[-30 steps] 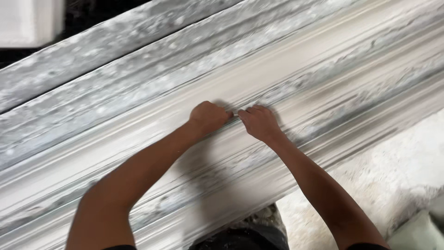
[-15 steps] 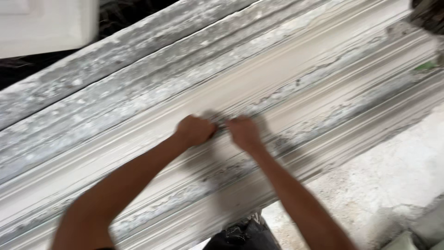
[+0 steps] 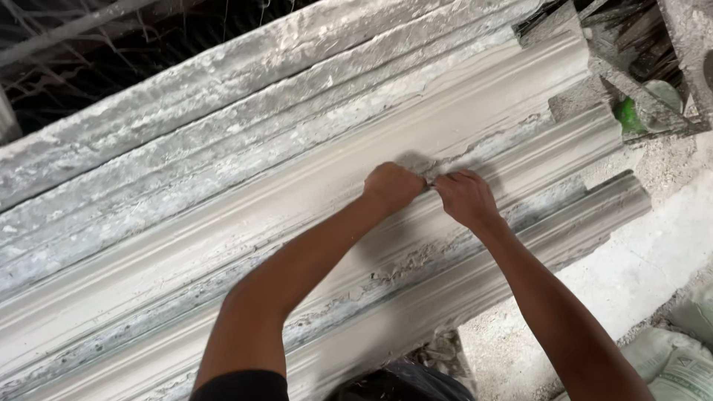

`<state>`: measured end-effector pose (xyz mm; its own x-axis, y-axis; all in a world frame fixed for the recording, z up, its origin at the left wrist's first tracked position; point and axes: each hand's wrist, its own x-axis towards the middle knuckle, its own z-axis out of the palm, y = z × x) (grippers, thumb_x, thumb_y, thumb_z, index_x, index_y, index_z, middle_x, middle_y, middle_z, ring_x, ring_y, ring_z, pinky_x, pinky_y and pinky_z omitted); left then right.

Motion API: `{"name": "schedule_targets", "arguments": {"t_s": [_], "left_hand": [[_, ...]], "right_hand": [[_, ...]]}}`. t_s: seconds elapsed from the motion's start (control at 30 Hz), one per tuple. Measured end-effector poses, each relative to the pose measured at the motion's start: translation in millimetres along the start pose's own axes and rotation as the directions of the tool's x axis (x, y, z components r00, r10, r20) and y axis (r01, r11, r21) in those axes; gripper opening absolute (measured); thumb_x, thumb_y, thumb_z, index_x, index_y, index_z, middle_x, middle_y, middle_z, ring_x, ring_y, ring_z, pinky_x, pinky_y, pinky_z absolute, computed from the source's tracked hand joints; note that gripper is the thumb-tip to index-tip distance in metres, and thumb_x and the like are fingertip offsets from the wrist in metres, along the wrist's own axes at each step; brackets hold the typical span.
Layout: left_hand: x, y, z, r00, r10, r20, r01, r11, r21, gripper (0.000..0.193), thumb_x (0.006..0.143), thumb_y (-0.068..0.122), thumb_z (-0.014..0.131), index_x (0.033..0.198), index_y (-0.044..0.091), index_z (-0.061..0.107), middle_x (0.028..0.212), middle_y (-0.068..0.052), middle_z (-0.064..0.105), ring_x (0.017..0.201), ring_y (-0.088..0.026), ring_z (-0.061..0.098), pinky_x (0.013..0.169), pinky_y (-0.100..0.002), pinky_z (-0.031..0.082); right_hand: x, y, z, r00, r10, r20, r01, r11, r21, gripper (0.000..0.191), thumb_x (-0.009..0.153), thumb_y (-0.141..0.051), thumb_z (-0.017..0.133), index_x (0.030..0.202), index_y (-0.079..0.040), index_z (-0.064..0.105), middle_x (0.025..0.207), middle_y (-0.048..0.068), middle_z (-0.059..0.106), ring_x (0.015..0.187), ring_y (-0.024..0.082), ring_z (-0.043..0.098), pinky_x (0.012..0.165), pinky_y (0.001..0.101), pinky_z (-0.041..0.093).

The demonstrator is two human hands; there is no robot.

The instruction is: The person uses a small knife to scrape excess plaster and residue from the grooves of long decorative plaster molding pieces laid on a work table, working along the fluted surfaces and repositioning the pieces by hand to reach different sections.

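Two hands at one spot: left hand [image 3: 392, 186] and right hand [image 3: 464, 197], fingers clenched around a small, hidden tool, press on the long plaster moulding [image 3: 223, 245]. The stretch leftward looks smooth; crumbly patches below look unfinished, I'd say.

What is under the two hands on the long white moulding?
Both the left hand and the right hand press on a curved band of the plaster moulding, knuckles up. A thin dark edge shows between them; whatever they pinch is covered by the fingers.
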<state>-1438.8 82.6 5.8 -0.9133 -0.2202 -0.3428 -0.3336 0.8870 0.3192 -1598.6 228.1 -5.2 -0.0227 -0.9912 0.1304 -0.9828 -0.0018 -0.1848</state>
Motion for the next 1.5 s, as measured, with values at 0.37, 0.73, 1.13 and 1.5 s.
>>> {"name": "schedule_targets", "arguments": {"t_s": [0.37, 0.73, 1.13, 1.5], "left_hand": [[-54.9, -17.6, -31.8, 0.98, -0.05, 0.191, 0.024, 0.991, 0.133, 0.03, 0.099, 0.019, 0.048, 0.126, 0.018, 0.059, 0.093, -0.012, 0.07, 0.075, -0.033, 0.075, 0.057, -0.046, 0.061], [298.5, 122.1, -100.0, 0.999, 0.014, 0.029, -0.018, 0.99, 0.143, 0.02, 0.097, 0.015, 0.055, 0.104, 0.018, 0.073, 0.095, -0.01, 0.077, 0.086, -0.03, 0.076, 0.067, -0.046, 0.061], [322.7, 140.4, -120.3, 0.996, -0.074, 0.05, 0.064, 0.982, 0.176, 0.023, 0.1, 0.024, 0.056, 0.094, 0.021, 0.077, 0.09, -0.009, 0.077, 0.085, -0.03, 0.076, 0.07, -0.046, 0.059], [404.8, 189.2, -127.9, 0.991, -0.13, -0.042, 0.117, 0.964, -0.24, 0.029, 0.104, 0.027, 0.055, 0.118, 0.003, 0.058, 0.09, -0.014, 0.073, 0.071, -0.026, 0.07, 0.06, -0.044, 0.056]], "right_hand": [[9.3, -21.5, 31.1, 0.987, -0.108, -0.121, 0.133, 0.964, 0.229, 0.018, 0.077, -0.008, 0.068, 0.095, -0.009, 0.066, 0.083, 0.009, 0.069, 0.088, 0.03, 0.067, 0.089, 0.0469, 0.054], [4.8, 343.9, -53.5, 0.997, -0.012, 0.07, 0.005, 0.994, 0.111, 0.009, 0.096, -0.005, 0.064, 0.088, -0.007, 0.065, 0.076, 0.01, 0.071, 0.07, 0.023, 0.07, 0.071, 0.0401, 0.059], [8.7, 370.8, -41.1, 0.999, -0.013, -0.053, 0.021, 0.987, 0.161, 0.008, 0.096, -0.007, 0.063, 0.093, -0.012, 0.068, 0.078, 0.007, 0.07, 0.071, 0.021, 0.068, 0.066, 0.0383, 0.059], [-48.7, 462.8, -140.0, 0.951, 0.269, -0.156, -0.216, 0.933, 0.288, 0.043, 0.097, -0.03, 0.066, 0.133, -0.007, 0.06, 0.132, 0.018, 0.066, 0.12, 0.042, 0.059, 0.103, 0.055, 0.04]]}}
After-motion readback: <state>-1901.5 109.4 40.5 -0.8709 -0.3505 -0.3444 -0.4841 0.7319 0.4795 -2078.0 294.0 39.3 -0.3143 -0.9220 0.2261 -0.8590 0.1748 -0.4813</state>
